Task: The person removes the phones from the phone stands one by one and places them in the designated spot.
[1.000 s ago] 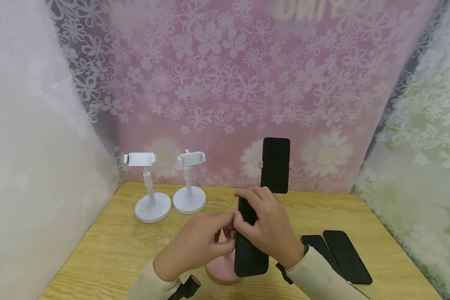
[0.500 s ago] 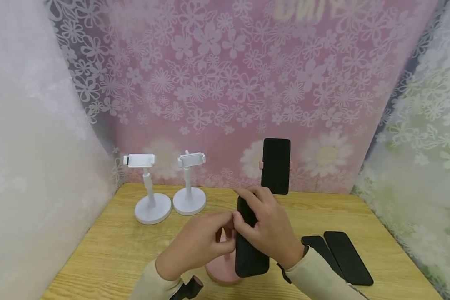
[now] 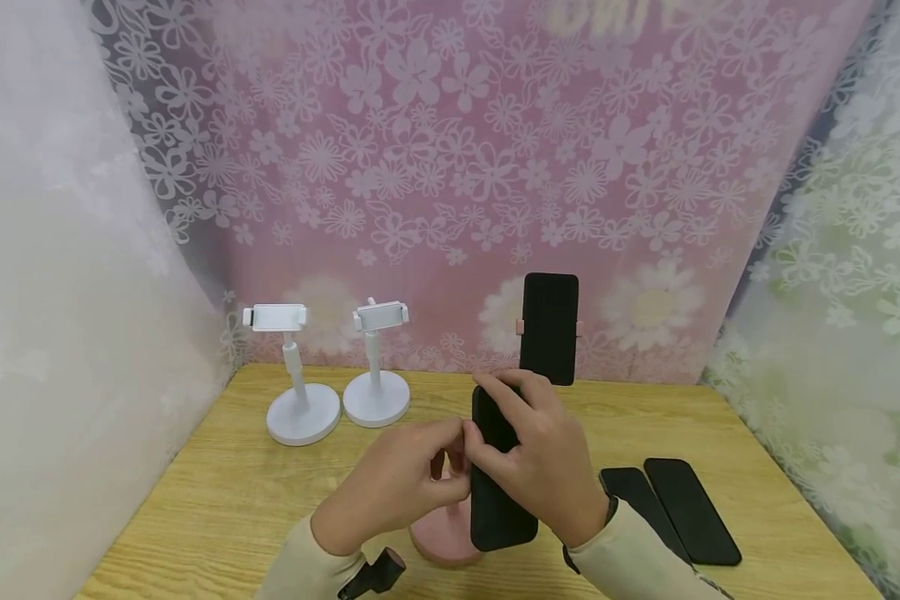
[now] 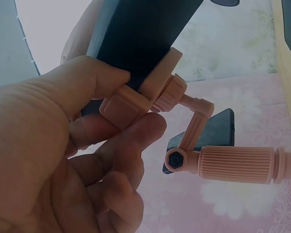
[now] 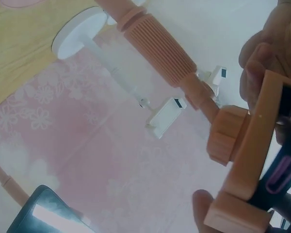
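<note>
A black phone (image 3: pixel 498 517) stands upright, leaning in the clamp (image 4: pixel 160 77) of a pink phone stand whose round base (image 3: pixel 446 533) rests on the table. My left hand (image 3: pixel 393 475) pinches the clamp's end at the phone's left edge, thumb on one side and fingers on the other. From the right, my right hand (image 3: pixel 540 450) grips the phone, its thumb at the left edge and fingers over the upper part. The right wrist view shows the clamp (image 5: pixel 252 150) from behind, along the phone's back. Part of the stand's post is hidden by the phone and left hand.
Two white phone stands (image 3: pixel 303 412) (image 3: pixel 377 400) stand at the back left of the wooden table (image 3: pixel 217 500). Behind the right hand, another phone (image 3: pixel 550 329) sits in a pink holder. Two black phones (image 3: pixel 693 512) (image 3: pixel 645 508) lie at the right, partly beside the right sleeve.
The fingers of the right hand over the phone's upper end have shifted up very slightly. Otherwise both hands, the phone and the stand keep nearly the same places.
</note>
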A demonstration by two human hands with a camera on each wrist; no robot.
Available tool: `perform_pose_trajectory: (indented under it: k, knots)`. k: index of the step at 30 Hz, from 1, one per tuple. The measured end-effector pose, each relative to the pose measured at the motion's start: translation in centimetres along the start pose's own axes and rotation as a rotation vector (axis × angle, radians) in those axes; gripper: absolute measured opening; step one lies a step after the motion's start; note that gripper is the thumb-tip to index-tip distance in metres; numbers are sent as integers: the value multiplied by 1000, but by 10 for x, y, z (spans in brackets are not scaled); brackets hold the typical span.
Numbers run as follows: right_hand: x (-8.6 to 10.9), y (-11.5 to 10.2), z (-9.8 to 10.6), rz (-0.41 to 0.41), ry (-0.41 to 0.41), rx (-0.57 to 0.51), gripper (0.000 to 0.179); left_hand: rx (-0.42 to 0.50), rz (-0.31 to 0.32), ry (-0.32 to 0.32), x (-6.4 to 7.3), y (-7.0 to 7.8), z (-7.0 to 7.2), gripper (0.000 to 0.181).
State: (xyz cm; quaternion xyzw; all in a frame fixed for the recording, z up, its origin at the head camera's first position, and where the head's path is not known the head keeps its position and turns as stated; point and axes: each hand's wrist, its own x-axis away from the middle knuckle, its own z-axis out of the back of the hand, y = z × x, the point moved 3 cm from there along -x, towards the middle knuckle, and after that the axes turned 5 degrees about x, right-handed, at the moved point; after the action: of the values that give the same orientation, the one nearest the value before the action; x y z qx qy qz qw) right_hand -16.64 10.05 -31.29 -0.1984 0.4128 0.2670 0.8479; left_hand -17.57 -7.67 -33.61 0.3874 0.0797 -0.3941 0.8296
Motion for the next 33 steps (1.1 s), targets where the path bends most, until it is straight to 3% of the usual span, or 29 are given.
perform_pose_trajectory:
  k: [10,33]
  knots:
    - [-2,-3,2,23,-9,42,45,10,26,-17,0,1,0,19]
    - [2,-4,1,30,-42,90,44,-9,6,-3,-1,4,-1,20]
